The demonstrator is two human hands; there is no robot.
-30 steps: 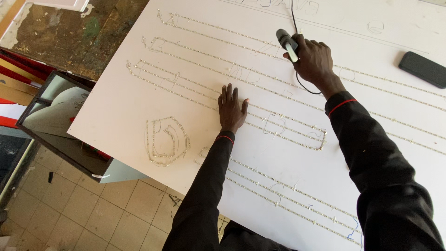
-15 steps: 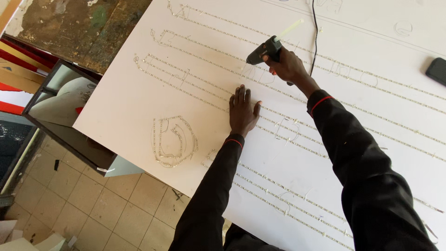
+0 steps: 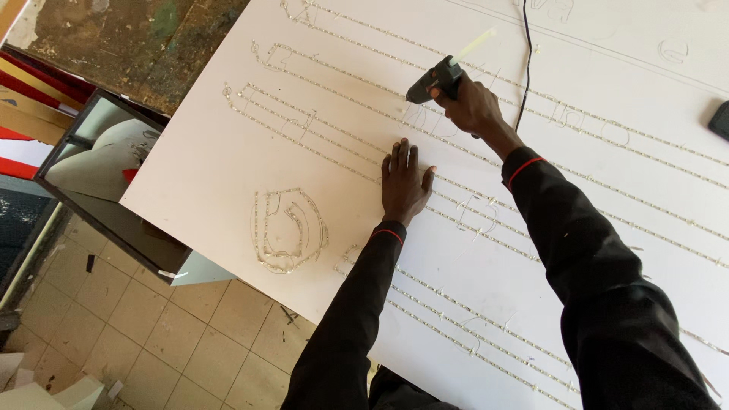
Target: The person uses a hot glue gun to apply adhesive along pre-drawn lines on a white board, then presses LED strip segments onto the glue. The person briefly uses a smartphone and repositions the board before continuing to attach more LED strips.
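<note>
A large white board (image 3: 607, 68) lies across a table, lined with long rows of small clear beads or lights (image 3: 319, 125) and a D-shaped outline (image 3: 288, 228) near its lower left. My left hand (image 3: 404, 182) lies flat on the board, fingers spread, pressing on a row. My right hand (image 3: 474, 106) grips a black hot glue gun (image 3: 434, 80) with a pale glue stick out the back, its nozzle pointing down-left just above a row. A black cord (image 3: 526, 45) runs up from the gun.
A dark rectangular object (image 3: 720, 120) lies at the board's right edge. Left of the board is a black-framed box (image 3: 99, 212) with a white shape inside, red and yellow panels (image 3: 30, 83), a worn dark surface (image 3: 129, 38) and beige floor tiles (image 3: 114, 334) below.
My right hand swung the glue gun down and left, from held away from the board to nozzle just above a row. My left hand stayed flat on the board.
</note>
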